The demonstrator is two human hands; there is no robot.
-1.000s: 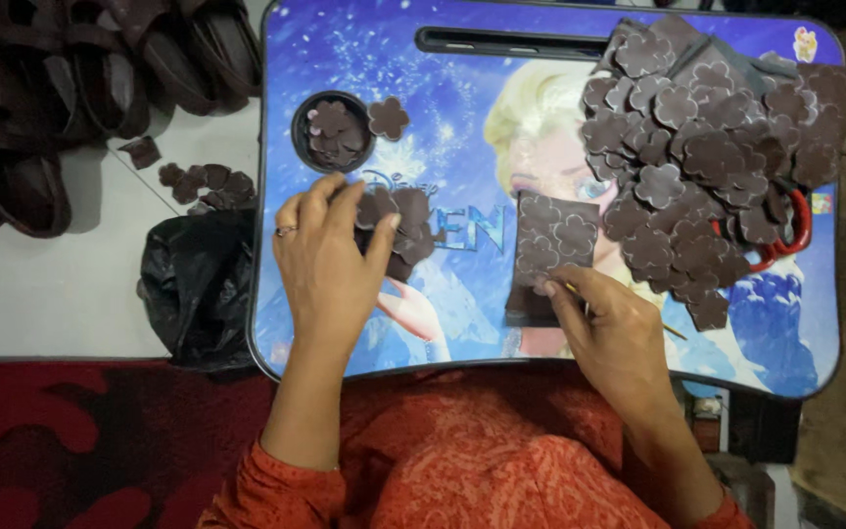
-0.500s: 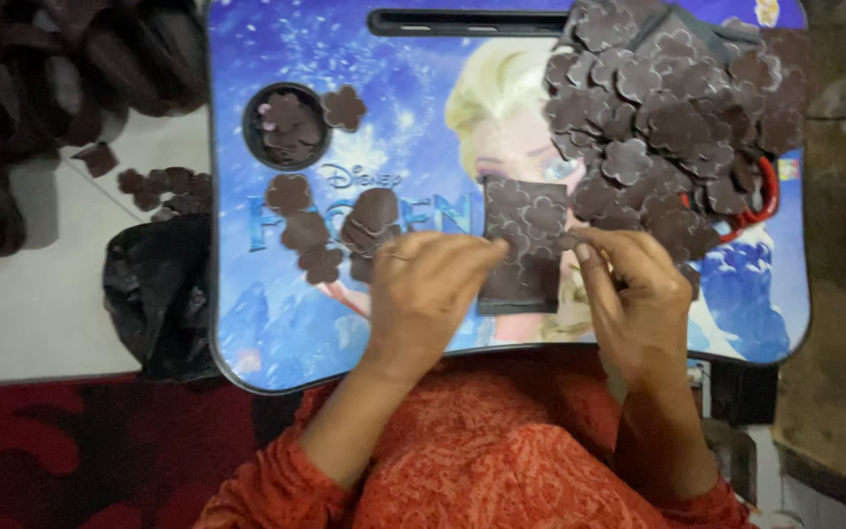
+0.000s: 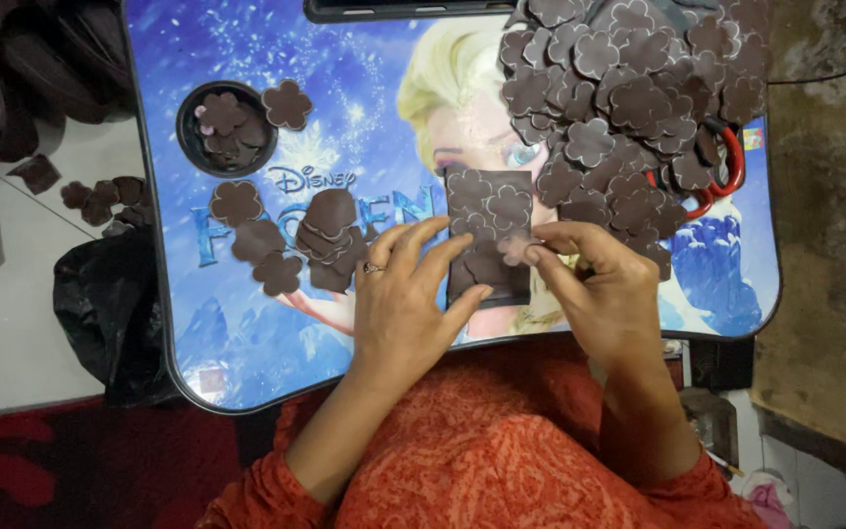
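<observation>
- White floor (image 3: 12,323) at far left carries a few loose brown flower cut-outs (image 3: 100,196) and a black bag (image 3: 110,304), both partly cut off by the worktop's edge.
- Blue picture-printed worktop (image 3: 237,362) holds, by my count, a small pile of finished flowers (image 3: 330,235) beside a filled round cup hole (image 3: 225,127).
- Left hand (image 3: 408,309) lies flat, fingers spread, pinning the brown punched sheet (image 3: 487,230).
- Right hand (image 3: 604,289) pinches one flower (image 3: 516,250) free of that sheet; I judge several remain in it.
- Big heap of flowers (image 3: 629,108) buries red-handled scissors (image 3: 727,167); its top is cropped.
</observation>
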